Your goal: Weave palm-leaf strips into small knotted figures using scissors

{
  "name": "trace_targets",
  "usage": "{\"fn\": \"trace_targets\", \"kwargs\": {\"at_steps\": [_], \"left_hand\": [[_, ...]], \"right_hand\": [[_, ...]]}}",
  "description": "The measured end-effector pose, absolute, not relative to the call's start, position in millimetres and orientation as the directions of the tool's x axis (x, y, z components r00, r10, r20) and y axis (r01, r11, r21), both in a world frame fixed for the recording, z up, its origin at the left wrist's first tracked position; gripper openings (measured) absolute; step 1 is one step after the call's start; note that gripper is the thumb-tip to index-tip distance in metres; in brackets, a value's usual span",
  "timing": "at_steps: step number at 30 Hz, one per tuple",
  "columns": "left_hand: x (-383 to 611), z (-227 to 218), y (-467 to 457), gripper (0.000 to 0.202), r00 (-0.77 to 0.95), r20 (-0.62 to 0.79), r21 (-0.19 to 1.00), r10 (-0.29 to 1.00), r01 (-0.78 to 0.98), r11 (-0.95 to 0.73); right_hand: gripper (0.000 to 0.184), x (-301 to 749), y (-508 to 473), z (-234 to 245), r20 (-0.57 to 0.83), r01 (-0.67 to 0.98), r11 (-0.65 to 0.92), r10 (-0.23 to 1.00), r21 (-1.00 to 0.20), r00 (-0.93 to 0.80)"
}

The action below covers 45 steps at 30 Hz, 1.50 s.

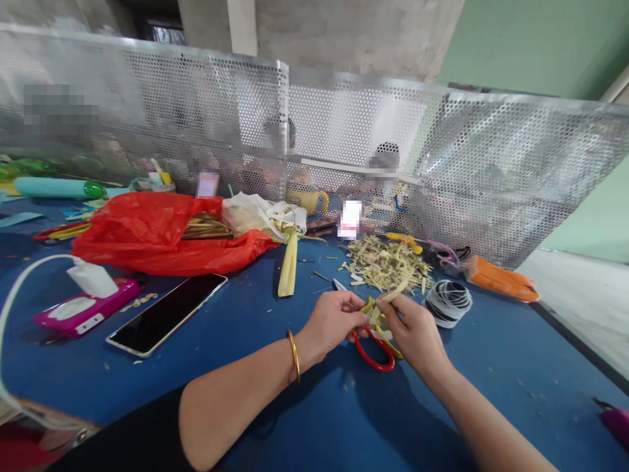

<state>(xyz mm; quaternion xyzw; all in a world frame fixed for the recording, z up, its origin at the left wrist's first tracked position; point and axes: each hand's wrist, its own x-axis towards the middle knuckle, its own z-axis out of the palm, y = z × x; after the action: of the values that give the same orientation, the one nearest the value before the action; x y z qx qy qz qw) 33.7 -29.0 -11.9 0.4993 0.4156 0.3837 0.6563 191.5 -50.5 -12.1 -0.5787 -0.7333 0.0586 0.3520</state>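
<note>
Blue tabletop (236,334) is backed by a perforated metal screen (196,111), w/ a pile of shredded bits (388,262) heaped just beyond the hands. Pale-green strips (377,313) are held up betw. the two hands: by the L hand (334,324) they're pinched w/ thumb & fingers, and by the R hand (413,328) they're gripped just as closely, a pale end left poking out past the fingertips. Red-handled scissors (377,366) are seen right below; whether they're touched by the L fingers can't be told. For clean handling, both pinches should be set close together, the pull made slow & along the grain, approx. even on each side, so that thin pieces aren't snapped. Wrists should be raised a bit, & the blades watched, esp. under the L fingertips.
</note>
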Motion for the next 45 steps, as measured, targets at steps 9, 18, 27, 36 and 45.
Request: {"fn": "trace_targets", "kwargs": {"at_steps": [9, 18, 27, 36, 45], "left_hand": [[38, -24, -30, 0.012, 0.343, -0.125, 0.983, 0.931, -0.085, 0.163], [34, -19, -24, 0.016, 0.187, -0.155, 0.962, 0.97, -0.194, 0.191], [32, -21, -20, 0.016, 0.256, -0.22, 0.947, 0.941, -0.174, 0.269], [32, -22, -20, 0.014, 0.272, -0.242, 0.938, 0.931, -0.181, 0.297], [33, -20, -23, 0.014, 0.287, -0.255, 0.938, 0.923, -0.159, 0.309]], "right_hand": [[0.032, 190, -43, -25, 0.269, 0.766, 0.172, 0.963, -0.619, 0.001], [0.024, 196, -43, -10, 0.16, 0.663, 0.194, 0.981, -0.723, -0.112], [0.025, 206, -51, 12, -0.066, 0.243, 0.0, 0.963, -0.97, -0.262], [0.018, 194, -50, 6, 0.133, 0.265, 0.156, 0.986, -0.951, -0.102], [0.036, 191, -50, -3, 0.198, 0.206, 0.204, 0.979, -0.957, -0.052]]}}
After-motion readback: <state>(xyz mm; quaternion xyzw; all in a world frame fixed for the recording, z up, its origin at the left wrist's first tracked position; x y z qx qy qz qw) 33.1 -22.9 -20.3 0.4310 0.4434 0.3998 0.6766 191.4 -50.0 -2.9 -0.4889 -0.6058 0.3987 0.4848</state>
